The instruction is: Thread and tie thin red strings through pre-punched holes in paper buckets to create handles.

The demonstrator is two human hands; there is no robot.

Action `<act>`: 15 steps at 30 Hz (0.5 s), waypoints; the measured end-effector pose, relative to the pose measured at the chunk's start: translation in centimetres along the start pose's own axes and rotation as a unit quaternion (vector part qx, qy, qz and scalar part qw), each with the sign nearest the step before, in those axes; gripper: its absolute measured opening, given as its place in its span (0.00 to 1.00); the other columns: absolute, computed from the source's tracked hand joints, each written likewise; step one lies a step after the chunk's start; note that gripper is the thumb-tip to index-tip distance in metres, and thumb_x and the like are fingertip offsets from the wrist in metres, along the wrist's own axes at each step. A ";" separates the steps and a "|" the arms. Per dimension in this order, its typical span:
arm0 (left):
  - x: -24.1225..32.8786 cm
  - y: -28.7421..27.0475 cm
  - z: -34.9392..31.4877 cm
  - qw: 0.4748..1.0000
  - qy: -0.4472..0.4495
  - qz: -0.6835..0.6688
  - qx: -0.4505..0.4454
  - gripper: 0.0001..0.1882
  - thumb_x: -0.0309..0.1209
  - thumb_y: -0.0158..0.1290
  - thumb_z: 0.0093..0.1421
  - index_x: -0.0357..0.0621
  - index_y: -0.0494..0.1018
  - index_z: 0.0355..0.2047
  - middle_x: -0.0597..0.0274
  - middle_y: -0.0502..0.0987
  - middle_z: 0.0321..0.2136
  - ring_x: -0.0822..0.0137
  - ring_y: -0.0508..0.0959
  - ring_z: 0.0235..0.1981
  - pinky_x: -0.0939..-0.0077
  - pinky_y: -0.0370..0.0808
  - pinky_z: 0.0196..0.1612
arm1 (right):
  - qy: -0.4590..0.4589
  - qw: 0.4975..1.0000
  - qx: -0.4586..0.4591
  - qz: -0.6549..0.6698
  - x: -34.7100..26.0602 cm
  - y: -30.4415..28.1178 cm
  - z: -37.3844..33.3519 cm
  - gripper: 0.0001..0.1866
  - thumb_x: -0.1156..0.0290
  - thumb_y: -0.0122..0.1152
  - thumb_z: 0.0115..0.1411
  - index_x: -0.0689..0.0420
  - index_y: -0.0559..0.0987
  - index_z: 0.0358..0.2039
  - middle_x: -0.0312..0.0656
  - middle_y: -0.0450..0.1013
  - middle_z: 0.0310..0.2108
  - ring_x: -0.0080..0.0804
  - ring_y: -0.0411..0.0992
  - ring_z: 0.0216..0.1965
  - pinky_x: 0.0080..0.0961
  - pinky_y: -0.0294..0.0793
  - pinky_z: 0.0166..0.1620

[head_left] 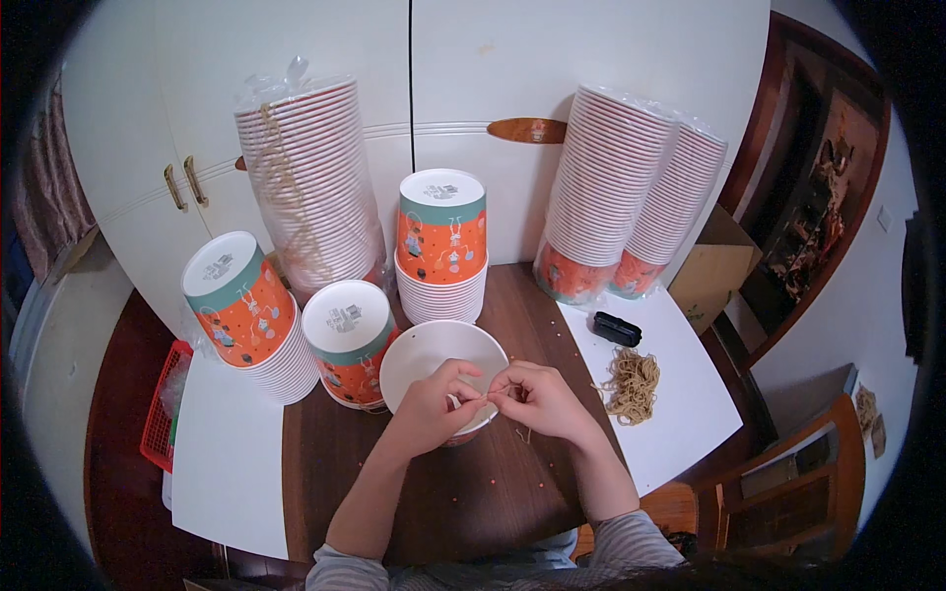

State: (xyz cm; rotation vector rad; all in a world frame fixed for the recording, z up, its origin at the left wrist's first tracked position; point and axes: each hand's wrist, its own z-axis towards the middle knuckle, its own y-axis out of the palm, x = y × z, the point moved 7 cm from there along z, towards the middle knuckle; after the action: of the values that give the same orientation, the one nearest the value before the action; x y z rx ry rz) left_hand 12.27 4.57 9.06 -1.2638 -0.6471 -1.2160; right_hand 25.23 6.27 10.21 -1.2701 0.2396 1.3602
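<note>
Over an upright white paper bucket [419,345], my left hand [431,402] and my right hand [540,396] meet fingertip to fingertip. Both are closed in a pinch on a thin piece of beige string [490,395], mostly hidden by the fingers. A loose string end shows just below my right hand. Left of the open bucket stands an upside-down orange and green bucket [345,320], with a bit of string at its foot. To the right lies a tangled bundle of beige string [632,386].
Upside-down bucket stacks stand at the left [241,300] and behind [442,231]. Tall plastic-wrapped stacks rise at the back left [310,177] and back right [611,177]. A black oblong object [616,328] lies near the string bundle. Small orange bits dot the brown tabletop [443,522].
</note>
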 end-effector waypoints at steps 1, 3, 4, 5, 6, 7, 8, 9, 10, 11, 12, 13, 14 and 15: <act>0.1 -0.1 0.0 1.000 0.000 0.000 0.000 0.15 0.26 0.56 0.49 0.41 0.67 0.38 0.70 0.76 0.23 0.82 0.71 0.20 0.87 0.67 0.22 | -0.002 1.000 -0.004 -0.002 0.1 0.0 0.0 0.04 0.75 0.58 0.48 0.61 0.75 0.26 0.37 0.68 0.21 0.20 0.67 0.21 0.16 0.65 0.24; 0.3 -0.1 0.0 0.999 0.012 0.028 -0.022 0.18 0.26 0.53 0.50 0.40 0.63 0.41 0.63 0.76 0.23 0.76 0.74 0.20 0.83 0.68 0.23 | -0.004 1.000 -0.009 -0.004 -0.1 0.0 0.0 0.04 0.75 0.57 0.49 0.61 0.75 0.26 0.37 0.68 0.21 0.20 0.67 0.21 0.16 0.65 0.24; 0.4 -0.2 0.0 0.999 0.012 0.028 -0.022 0.18 0.26 0.53 0.50 0.40 0.63 0.41 0.63 0.76 0.23 0.76 0.74 0.20 0.83 0.68 0.23 | 0.014 1.000 -0.016 -0.004 0.0 0.0 0.0 0.05 0.73 0.57 0.49 0.60 0.75 0.27 0.39 0.70 0.23 0.25 0.68 0.22 0.20 0.67 0.26; 0.5 -0.2 0.0 0.999 0.020 0.024 -0.025 0.17 0.26 0.53 0.50 0.40 0.64 0.41 0.64 0.77 0.23 0.76 0.73 0.20 0.83 0.68 0.22 | 0.032 0.999 -0.023 -0.005 0.1 0.0 0.0 0.06 0.71 0.57 0.50 0.59 0.75 0.28 0.40 0.72 0.25 0.30 0.69 0.24 0.24 0.68 0.29; 0.6 -0.2 0.0 0.999 0.028 0.021 -0.029 0.17 0.26 0.53 0.50 0.40 0.64 0.41 0.64 0.77 0.24 0.76 0.73 0.20 0.83 0.67 0.22 | 0.032 0.999 -0.022 -0.006 0.1 0.0 0.0 0.06 0.71 0.57 0.50 0.59 0.75 0.28 0.40 0.72 0.25 0.30 0.69 0.24 0.24 0.68 0.29; 0.6 -0.2 0.0 0.999 0.028 0.020 -0.029 0.17 0.26 0.53 0.50 0.40 0.64 0.41 0.64 0.77 0.24 0.76 0.73 0.20 0.83 0.67 0.22 | 0.029 0.999 -0.023 -0.007 0.1 0.0 0.0 0.06 0.71 0.56 0.50 0.59 0.75 0.28 0.40 0.72 0.25 0.29 0.69 0.23 0.23 0.67 0.28; 0.6 -0.2 0.0 0.999 0.030 0.014 -0.032 0.17 0.26 0.52 0.50 0.40 0.64 0.41 0.65 0.76 0.23 0.77 0.73 0.20 0.84 0.66 0.22 | 0.026 0.999 -0.025 -0.007 0.0 0.0 0.0 0.06 0.72 0.56 0.50 0.58 0.75 0.29 0.40 0.72 0.25 0.28 0.69 0.23 0.23 0.67 0.27; 0.6 -0.2 0.0 0.999 0.033 0.007 -0.036 0.17 0.26 0.52 0.50 0.40 0.64 0.41 0.65 0.76 0.23 0.77 0.72 0.20 0.84 0.65 0.22 | 0.026 0.999 -0.026 -0.007 -0.1 0.0 0.0 0.06 0.72 0.56 0.50 0.58 0.75 0.29 0.40 0.72 0.25 0.28 0.69 0.23 0.23 0.67 0.27; 0.3 -0.2 0.0 0.999 0.033 0.007 -0.036 0.17 0.26 0.52 0.50 0.40 0.64 0.41 0.65 0.76 0.23 0.77 0.72 0.20 0.84 0.65 0.22 | 0.026 0.999 -0.020 0.003 -0.3 -0.1 0.1 0.05 0.73 0.56 0.50 0.58 0.75 0.29 0.40 0.71 0.24 0.26 0.68 0.22 0.21 0.66 0.27; -0.2 -0.2 0.1 0.999 0.029 -0.005 -0.040 0.17 0.26 0.52 0.50 0.41 0.64 0.41 0.65 0.76 0.23 0.78 0.71 0.20 0.85 0.65 0.22 | 0.025 0.999 -0.014 0.014 -0.5 -0.2 0.1 0.05 0.73 0.57 0.50 0.58 0.76 0.29 0.39 0.71 0.23 0.25 0.67 0.21 0.20 0.66 0.26; -0.6 -0.1 0.1 0.999 0.025 -0.017 -0.044 0.17 0.26 0.52 0.50 0.41 0.64 0.41 0.66 0.76 0.23 0.79 0.69 0.19 0.86 0.64 0.22 | 0.025 0.999 -0.015 0.014 -0.3 -0.1 0.1 0.05 0.73 0.57 0.50 0.58 0.76 0.29 0.39 0.71 0.23 0.25 0.67 0.21 0.20 0.66 0.26; -1.0 0.0 0.1 0.999 0.025 -0.017 -0.043 0.17 0.26 0.52 0.50 0.41 0.64 0.41 0.66 0.76 0.23 0.79 0.69 0.19 0.86 0.64 0.22 | 0.010 1.000 -0.016 0.020 -0.1 -0.1 0.1 0.05 0.75 0.57 0.49 0.58 0.76 0.29 0.37 0.70 0.22 0.21 0.66 0.21 0.18 0.64 0.25; -1.4 0.1 0.1 0.998 0.023 -0.043 -0.041 0.17 0.26 0.52 0.50 0.41 0.64 0.41 0.67 0.76 0.23 0.80 0.68 0.19 0.86 0.64 0.22 | -0.004 1.000 -0.017 0.025 -0.1 -0.1 0.1 0.05 0.77 0.58 0.49 0.58 0.77 0.29 0.35 0.69 0.21 0.17 0.65 0.20 0.15 0.62 0.23; -1.6 0.1 0.1 0.997 0.021 -0.070 -0.039 0.17 0.26 0.52 0.50 0.41 0.64 0.41 0.68 0.76 0.22 0.80 0.67 0.19 0.86 0.64 0.22 | -0.004 1.000 -0.018 0.025 -0.2 -0.1 0.1 0.05 0.77 0.58 0.49 0.58 0.77 0.29 0.35 0.69 0.21 0.17 0.65 0.20 0.15 0.62 0.23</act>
State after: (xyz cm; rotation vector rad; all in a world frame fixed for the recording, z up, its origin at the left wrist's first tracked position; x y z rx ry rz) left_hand 11.89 5.17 7.62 -1.2713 -0.6722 -1.3903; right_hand 25.24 6.25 10.46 -1.2954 0.2431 1.4178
